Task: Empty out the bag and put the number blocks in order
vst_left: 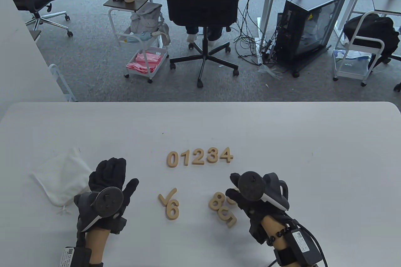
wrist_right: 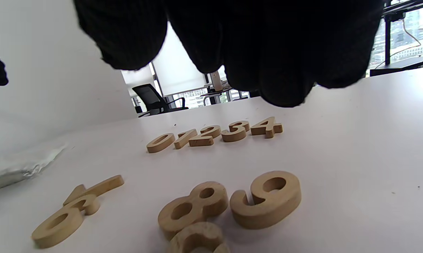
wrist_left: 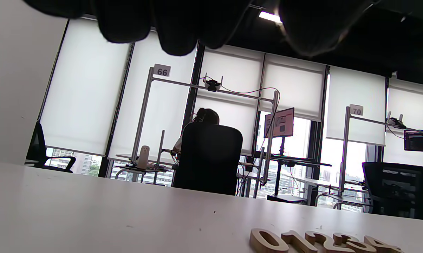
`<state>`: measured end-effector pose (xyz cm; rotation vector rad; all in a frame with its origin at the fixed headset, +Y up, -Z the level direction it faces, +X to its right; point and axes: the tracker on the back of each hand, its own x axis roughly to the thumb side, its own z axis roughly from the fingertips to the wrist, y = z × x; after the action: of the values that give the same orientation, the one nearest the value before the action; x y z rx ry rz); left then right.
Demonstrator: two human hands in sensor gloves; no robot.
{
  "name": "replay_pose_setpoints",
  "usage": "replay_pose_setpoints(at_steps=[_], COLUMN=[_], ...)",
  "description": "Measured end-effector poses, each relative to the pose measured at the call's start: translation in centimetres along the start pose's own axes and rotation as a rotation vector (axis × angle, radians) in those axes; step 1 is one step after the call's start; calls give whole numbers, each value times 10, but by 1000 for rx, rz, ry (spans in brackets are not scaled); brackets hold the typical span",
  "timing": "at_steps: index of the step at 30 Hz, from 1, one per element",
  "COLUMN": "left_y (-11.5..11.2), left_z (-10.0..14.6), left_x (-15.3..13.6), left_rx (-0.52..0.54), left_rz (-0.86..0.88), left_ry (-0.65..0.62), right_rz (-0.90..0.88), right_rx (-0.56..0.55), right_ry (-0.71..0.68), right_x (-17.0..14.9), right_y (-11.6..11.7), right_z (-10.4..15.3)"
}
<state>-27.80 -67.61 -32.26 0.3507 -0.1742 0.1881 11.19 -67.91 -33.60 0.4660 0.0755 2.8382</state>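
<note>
Wooden number blocks 0 to 4 stand in a row (vst_left: 200,157) mid-table, also seen in the right wrist view (wrist_right: 215,135) and the left wrist view (wrist_left: 320,242). Loose blocks lie nearer: 7 (vst_left: 167,197), 6 (vst_left: 172,209), 8 (vst_left: 216,201), 5 (vst_left: 228,217). The 9 (wrist_right: 267,198) lies beside the 8 (wrist_right: 192,207), mostly hidden under my right hand in the table view. My right hand (vst_left: 235,189) hovers over the 9 and 8, fingers (wrist_right: 267,52) spread, holding nothing. My left hand (vst_left: 120,173) lies empty between the white bag (vst_left: 59,179) and the 7.
The white cloth bag lies flat at the table's left, its drawstring (vst_left: 64,209) towards the front. The table's far edge (vst_left: 200,102) borders an office floor with chairs and carts. A white wall panel (vst_left: 22,44) stands at the far left.
</note>
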Motion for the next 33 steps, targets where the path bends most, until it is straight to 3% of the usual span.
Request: replay_pose_setpoints(at_steps=[9, 21, 33], left_y=[-1, 0, 0], left_z=[-1, 0, 0], left_x=[0, 1, 1], left_rx=[-3, -3, -8], left_rz=[-3, -11, -9], left_ry=[-1, 7, 7], right_rz=[234, 273, 389], right_rx=[88, 181, 192], right_ry=[-28, -6, 18], right_x=[23, 25, 34], right_y=[46, 74, 94], right_z=[5, 2, -2])
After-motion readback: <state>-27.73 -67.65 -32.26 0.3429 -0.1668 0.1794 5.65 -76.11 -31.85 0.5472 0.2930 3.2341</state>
